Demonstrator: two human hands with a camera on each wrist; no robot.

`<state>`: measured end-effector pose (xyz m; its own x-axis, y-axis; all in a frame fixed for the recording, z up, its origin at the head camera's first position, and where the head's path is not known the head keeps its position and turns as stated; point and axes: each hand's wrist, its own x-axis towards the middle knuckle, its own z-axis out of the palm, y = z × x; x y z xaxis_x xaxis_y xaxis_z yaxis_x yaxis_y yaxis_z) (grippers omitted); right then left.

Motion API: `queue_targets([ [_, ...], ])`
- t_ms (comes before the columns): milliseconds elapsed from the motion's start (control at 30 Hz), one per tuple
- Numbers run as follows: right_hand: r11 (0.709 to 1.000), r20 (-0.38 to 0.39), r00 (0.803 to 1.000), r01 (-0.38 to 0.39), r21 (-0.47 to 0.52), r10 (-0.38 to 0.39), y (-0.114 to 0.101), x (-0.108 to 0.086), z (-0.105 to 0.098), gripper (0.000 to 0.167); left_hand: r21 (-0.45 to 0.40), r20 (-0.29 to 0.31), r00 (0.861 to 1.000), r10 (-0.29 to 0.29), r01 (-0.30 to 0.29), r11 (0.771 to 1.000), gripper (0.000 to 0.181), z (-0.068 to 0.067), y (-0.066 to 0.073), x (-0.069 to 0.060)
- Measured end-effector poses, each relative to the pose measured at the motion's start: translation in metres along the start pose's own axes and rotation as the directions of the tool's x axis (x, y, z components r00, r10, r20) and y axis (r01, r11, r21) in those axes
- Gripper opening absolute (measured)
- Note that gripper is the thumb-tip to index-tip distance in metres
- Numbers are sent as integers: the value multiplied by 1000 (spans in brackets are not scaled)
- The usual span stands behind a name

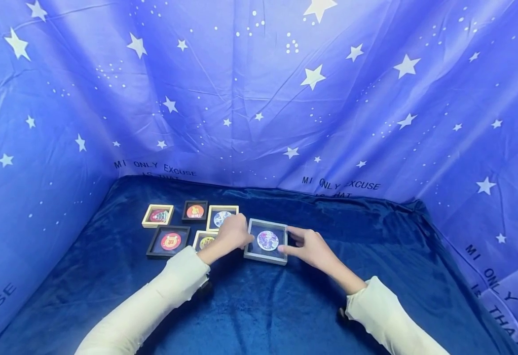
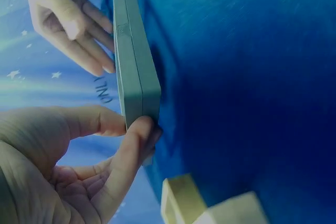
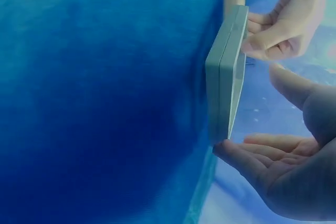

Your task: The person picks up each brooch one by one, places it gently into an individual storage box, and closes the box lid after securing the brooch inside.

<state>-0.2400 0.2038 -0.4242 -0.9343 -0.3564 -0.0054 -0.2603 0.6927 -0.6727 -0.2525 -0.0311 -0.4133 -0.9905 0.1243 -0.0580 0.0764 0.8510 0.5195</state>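
A square grey display frame (image 1: 263, 258) holds a round purple-and-white patterned disc (image 1: 268, 241) behind its clear window. My left hand (image 1: 232, 232) pinches the frame's left side; in the left wrist view, thumb and fingers (image 2: 137, 136) meet around one corner. On the opposite side is my right hand (image 1: 310, 246), its fingertips touching the frame's edge. The right wrist view shows those fingers (image 3: 247, 162) extended under a corner, while the thumb (image 3: 289, 83) stands apart from the frame. The frame seems slightly raised off the blue cloth.
Left of the grey frame, several smaller frames lie on the dark blue velvet cloth (image 1: 259, 310): black ones (image 1: 152, 254) and cream ones (image 1: 145, 217), each with a round disc. My left forearm partly covers the nearest cream frame (image 1: 195, 240). A starry blue curtain (image 1: 241, 74) surrounds the table.
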Motion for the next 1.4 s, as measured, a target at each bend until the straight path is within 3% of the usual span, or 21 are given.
queue_targets([
  [233, 998, -35, 999, -9, 55, 11, -8, 4, -16, 72, -22, -44, 999, -33, 32, 999, 51, -29, -10, -3],
  [367, 996, -41, 999, -17, 86, 20, -9, 6, -26, 72, -58, -73, 996, -49, 45, 997, 44, -49, -20, -7],
  [467, 993, -45, 999, -11, 119, 17, -10, 9, -32, 72, -68, -119, 991, -64, 57, 996, 28, -65, -31, -11],
  [600, 990, -40, 999, 15, 140, -10, -13, 12, -38, 71, -70, -161, 983, -92, 82, 994, 15, -87, -49, -20],
  [1000, 977, -120, 986, 132, 165, -113, -9, 24, -52, 61, -82, -217, 958, -188, 174, 981, 29, -143, -109, -51],
  [1400, 975, -189, 975, 151, 165, -119, -2, 20, -74, 52, -85, -147, 932, -333, 323, 943, 40, -173, -173, -77],
])
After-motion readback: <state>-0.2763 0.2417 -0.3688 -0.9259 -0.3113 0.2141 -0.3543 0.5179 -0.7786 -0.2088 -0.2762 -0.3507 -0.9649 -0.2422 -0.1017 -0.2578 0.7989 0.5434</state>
